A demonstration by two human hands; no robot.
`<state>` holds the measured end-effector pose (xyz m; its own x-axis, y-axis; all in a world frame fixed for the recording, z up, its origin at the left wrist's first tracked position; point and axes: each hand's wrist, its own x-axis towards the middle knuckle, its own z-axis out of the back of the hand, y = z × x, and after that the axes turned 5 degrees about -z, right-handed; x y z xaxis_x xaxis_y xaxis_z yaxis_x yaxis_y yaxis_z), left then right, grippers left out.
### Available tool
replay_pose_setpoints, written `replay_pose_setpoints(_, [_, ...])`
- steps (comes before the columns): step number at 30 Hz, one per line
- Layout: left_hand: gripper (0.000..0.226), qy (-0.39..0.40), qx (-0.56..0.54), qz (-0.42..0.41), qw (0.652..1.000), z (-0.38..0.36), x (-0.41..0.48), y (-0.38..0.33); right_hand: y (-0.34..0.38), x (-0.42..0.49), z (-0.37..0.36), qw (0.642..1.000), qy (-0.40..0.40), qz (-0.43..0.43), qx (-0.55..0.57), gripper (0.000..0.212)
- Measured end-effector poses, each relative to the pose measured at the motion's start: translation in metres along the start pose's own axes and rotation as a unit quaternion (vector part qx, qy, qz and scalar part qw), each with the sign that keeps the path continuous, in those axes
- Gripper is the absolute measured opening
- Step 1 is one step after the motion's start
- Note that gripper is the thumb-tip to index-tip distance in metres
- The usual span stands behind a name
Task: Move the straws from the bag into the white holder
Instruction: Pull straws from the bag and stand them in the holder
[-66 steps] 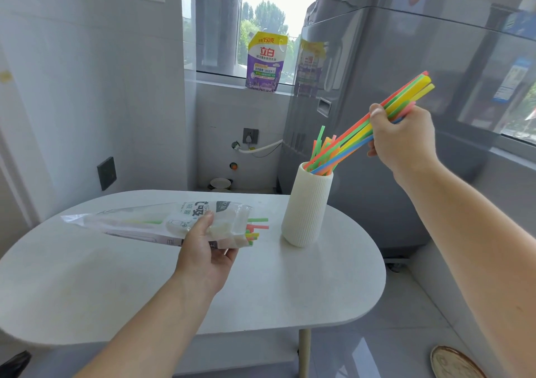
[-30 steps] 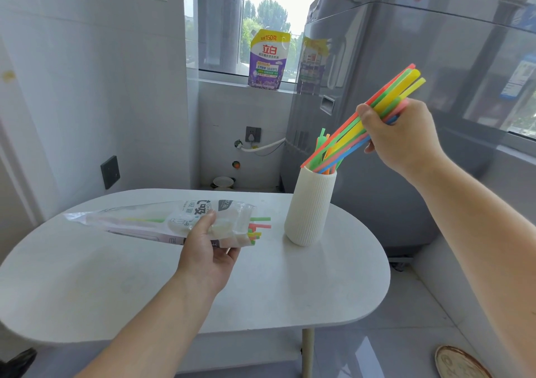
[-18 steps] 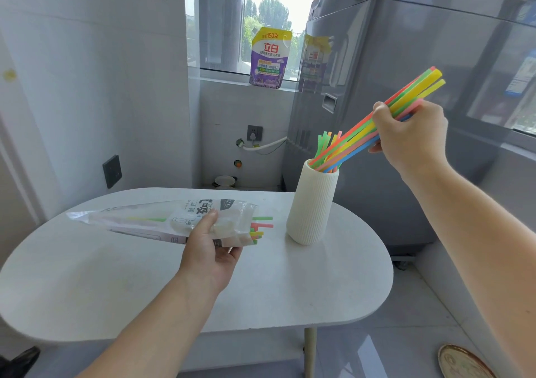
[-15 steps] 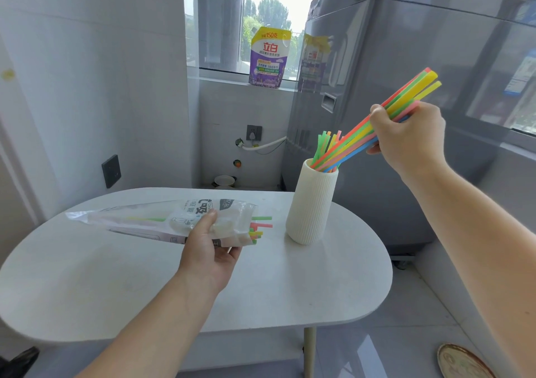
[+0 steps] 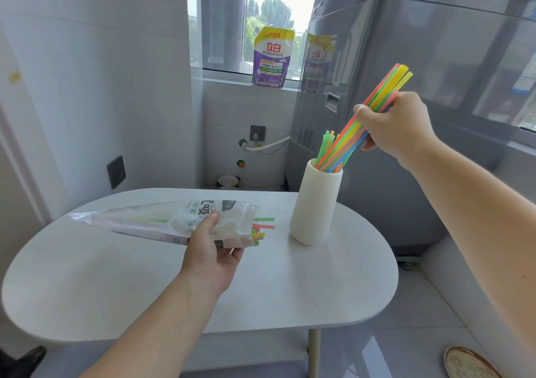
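A ribbed white holder (image 5: 314,203) stands upright on the white oval table (image 5: 116,285). My right hand (image 5: 394,126) grips a bundle of coloured straws (image 5: 348,139) that slants up to the right, its lower ends inside the holder's mouth. A few shorter straw ends (image 5: 326,141) stand in the holder behind the bundle. My left hand (image 5: 213,250) holds a clear printed plastic bag (image 5: 162,222) just above the table, left of the holder. Several straw ends (image 5: 262,228) stick out of the bag's open right end.
A grey washing machine (image 5: 406,58) stands close behind and to the right of the holder. A purple detergent pouch (image 5: 271,57) sits on the window sill. A wall with sockets lies to the left. A round plate (image 5: 470,363) lies on the floor at bottom right.
My right hand has lowered the bundle, and its lower ends have gone deeper into the holder. The bundle now stands steeper. My left hand and the bag have stayed put.
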<state>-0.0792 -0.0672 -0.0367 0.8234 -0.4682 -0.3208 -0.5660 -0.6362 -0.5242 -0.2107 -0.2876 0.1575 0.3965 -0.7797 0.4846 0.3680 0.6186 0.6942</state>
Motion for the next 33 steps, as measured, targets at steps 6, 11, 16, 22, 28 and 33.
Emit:
replay_pose_setpoints(6, [0.036,0.0,0.006,0.001,1.0,0.002,0.0,-0.001,0.004,0.017,-0.014,0.996,0.066,-0.03,-0.046,0.027])
replay_pose_setpoints(11, [0.026,0.005,0.008,0.0,1.0,0.006,0.004,-0.001,0.003,0.018,-0.032,0.991,0.077,-0.033,-0.103,0.036])
replay_pose_setpoints(16, [0.025,0.01,0.013,-0.004,1.0,0.008,0.006,-0.001,-0.005,0.012,-0.045,0.983,0.122,-0.057,-0.125,0.033])
replay_pose_setpoints(22, [0.024,0.012,0.014,-0.002,1.0,0.01,0.006,-0.003,-0.021,0.011,-0.053,0.988,0.13,-0.053,-0.062,0.034])
replay_pose_setpoints(28, [0.023,0.011,0.018,-0.002,1.0,0.007,0.004,-0.002,-0.025,0.008,-0.056,0.997,0.063,0.008,-0.033,0.053])
replay_pose_setpoints(33, [0.024,0.011,0.017,-0.002,1.0,0.008,0.004,-0.003,-0.02,0.004,-0.057,0.989,0.056,0.11,-0.08,0.067])
